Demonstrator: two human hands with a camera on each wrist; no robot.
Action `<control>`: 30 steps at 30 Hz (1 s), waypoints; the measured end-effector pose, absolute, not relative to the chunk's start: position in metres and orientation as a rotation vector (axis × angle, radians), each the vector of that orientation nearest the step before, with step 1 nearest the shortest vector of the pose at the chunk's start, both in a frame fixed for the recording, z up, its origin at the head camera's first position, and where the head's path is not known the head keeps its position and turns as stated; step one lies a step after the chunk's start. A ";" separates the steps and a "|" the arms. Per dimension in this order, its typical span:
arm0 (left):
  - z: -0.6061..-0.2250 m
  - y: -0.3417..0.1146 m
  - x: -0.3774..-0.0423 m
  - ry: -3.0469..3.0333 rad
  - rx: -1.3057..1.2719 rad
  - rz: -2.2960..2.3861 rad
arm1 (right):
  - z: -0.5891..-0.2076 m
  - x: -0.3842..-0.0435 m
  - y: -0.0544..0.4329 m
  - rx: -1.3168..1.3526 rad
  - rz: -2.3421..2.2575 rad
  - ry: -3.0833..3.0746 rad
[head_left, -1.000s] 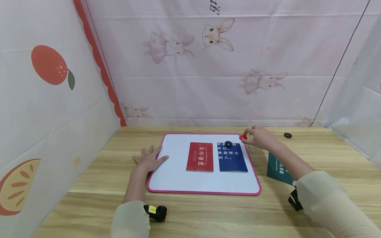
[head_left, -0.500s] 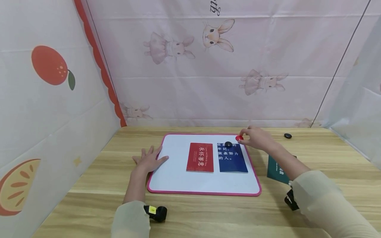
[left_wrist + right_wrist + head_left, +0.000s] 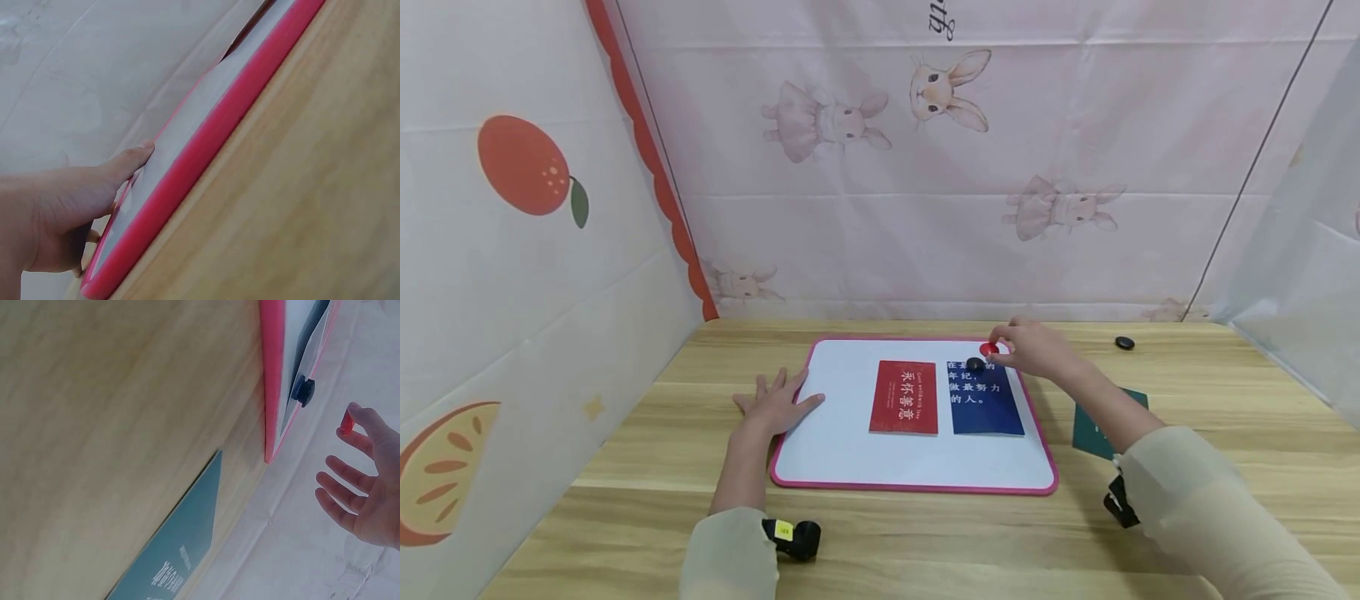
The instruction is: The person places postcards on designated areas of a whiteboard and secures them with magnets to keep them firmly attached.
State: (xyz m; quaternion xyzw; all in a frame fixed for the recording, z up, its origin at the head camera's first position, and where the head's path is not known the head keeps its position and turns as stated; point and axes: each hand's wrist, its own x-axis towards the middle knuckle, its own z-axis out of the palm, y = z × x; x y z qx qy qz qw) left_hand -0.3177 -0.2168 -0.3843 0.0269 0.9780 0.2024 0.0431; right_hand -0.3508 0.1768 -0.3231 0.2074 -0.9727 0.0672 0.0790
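My right hand (image 3: 1033,347) pinches a round red magnet (image 3: 347,422) between thumb and forefinger, its other fingers spread. In the head view the magnet overlaps the far right part of a pink-rimmed whiteboard (image 3: 842,458); the right wrist view shows it held up off the board. Just beside it, a black magnet (image 3: 975,364) sits on the top of a dark blue card (image 3: 988,412). A red card (image 3: 904,397) lies left of the blue one. My left hand (image 3: 771,406) rests with spread fingers on the board's left edge, thumb (image 3: 134,161) over the white surface.
On the wooden table (image 3: 925,542), a green card (image 3: 1093,432) lies right of the board, partly under my right forearm in the head view. Farther back on the right is another black magnet (image 3: 1124,342). Printed cloth walls (image 3: 880,250) stand behind and at both sides.
My right hand has moved left with the red magnet, from the board's far right corner to near the black magnet. More of the green card's top shows. The left hand has stayed put.
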 end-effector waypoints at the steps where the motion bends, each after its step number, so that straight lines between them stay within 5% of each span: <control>1: -0.384 -0.217 -0.318 2.992 0.082 0.619 | -0.323 -0.351 0.176 0.622 0.201 -2.907; 30: -0.384 -0.216 -0.318 2.994 0.093 0.623 | -0.327 -0.360 0.131 0.653 0.232 -2.939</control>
